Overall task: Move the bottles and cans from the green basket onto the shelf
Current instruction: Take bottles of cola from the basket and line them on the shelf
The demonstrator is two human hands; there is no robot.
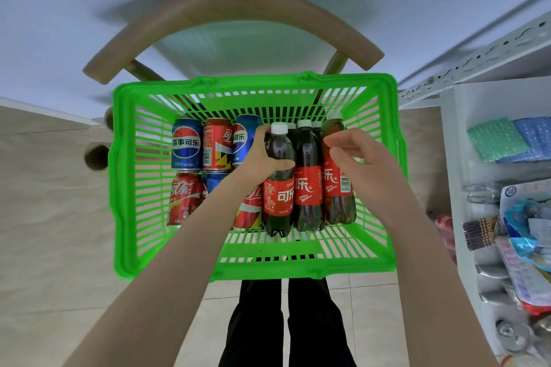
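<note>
The green basket [128, 176] rests on a chair seat right below me. Its left half holds several cans: blue Pepsi cans [186, 143] and red cola cans [217, 144]. On its right side stand several cola bottles with white caps and red labels. My left hand [258, 155] is wrapped around the neck of the leftmost cola bottle [278, 185]. Over the rightmost bottle [338, 185] hovers my right hand [354, 158], fingers apart, fingertips close to the bottle's shoulder. The white shelf [453, 188] stands to the right.
A wooden chair back [232, 9] curves behind the basket. The shelf's compartments hold green and blue sponges [504, 140], hair pins [480, 232], packets and metal items. A perforated shelf upright [477, 59] runs at upper right. My legs in black trousers [286, 322] stand on the tiled floor.
</note>
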